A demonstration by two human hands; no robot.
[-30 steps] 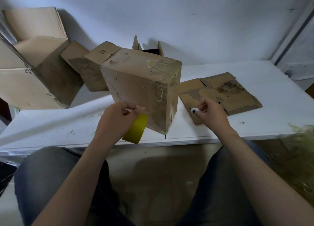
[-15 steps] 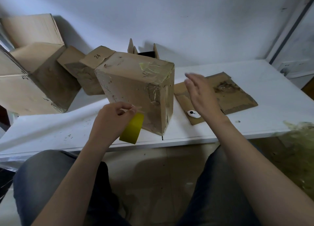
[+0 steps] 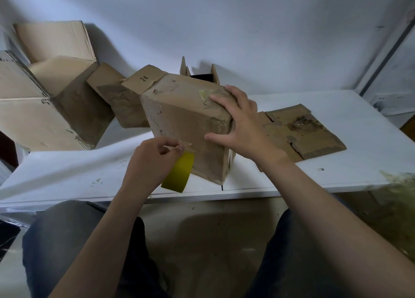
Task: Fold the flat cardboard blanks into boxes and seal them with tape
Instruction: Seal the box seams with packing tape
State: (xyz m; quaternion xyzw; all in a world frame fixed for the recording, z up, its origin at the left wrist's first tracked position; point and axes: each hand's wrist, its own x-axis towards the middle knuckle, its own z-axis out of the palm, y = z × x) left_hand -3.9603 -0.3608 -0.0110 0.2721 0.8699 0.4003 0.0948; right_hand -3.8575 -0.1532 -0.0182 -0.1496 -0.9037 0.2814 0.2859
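Note:
A worn, folded cardboard box (image 3: 184, 120) stands tilted on its lower edge near the front of the white table (image 3: 67, 174). My right hand (image 3: 238, 122) lies over its upper right corner, fingers spread on the top and thumb against the front face. My left hand (image 3: 152, 163) grips a yellow tape roll (image 3: 179, 174) at the box's lower front face and pinches the clear tape end against the cardboard. A flat cardboard blank (image 3: 301, 131) lies to the right of the box, partly behind my right hand.
Several folded boxes (image 3: 45, 109) are piled at the table's left back against the wall. An open box (image 3: 199, 73) stands behind the tilted one. My knees sit under the table's front edge. A yellowish heap (image 3: 399, 185) blurs the right edge.
My right hand let go of a small white object on the flat blank, rose, and came down on the box's upper right corner. The left hand stayed at the box with the tape.

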